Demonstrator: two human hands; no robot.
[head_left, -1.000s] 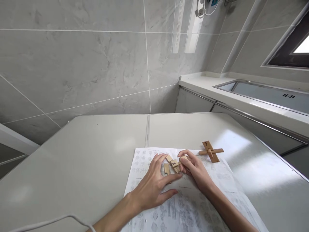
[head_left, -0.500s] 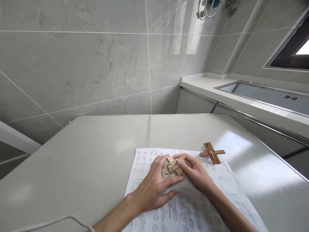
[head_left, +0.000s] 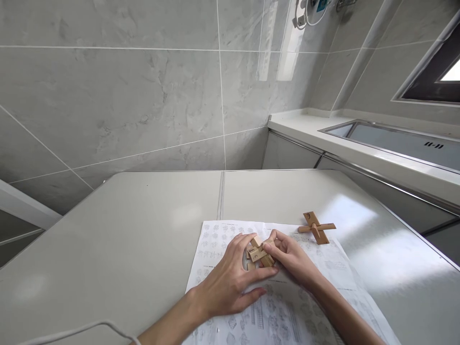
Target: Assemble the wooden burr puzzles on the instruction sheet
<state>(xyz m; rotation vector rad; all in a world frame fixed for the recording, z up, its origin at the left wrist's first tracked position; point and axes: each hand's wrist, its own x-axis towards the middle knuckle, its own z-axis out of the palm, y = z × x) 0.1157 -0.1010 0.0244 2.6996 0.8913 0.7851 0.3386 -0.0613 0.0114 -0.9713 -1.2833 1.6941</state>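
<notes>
A small cluster of notched wooden puzzle pieces (head_left: 259, 252) lies on a printed instruction sheet (head_left: 287, 306). My left hand (head_left: 230, 278) curls round the cluster from the left, fingers and thumb pressing on the pieces. From the right, my right hand (head_left: 293, 258) pinches the same cluster between fingertips and thumb. An assembled wooden cross of three sticks (head_left: 316, 228) stands apart at the sheet's upper right corner, untouched.
The sheet lies on a pale grey table (head_left: 143, 230) with a seam down its middle. A tiled wall rises behind. A white counter with a steel sink (head_left: 395, 136) runs along the right. A thin white cable (head_left: 82, 328) crosses the lower left.
Both hands have drawn together over the loose pieces, gathering them into one tight cluster. The wooden cross has stayed where it was.
</notes>
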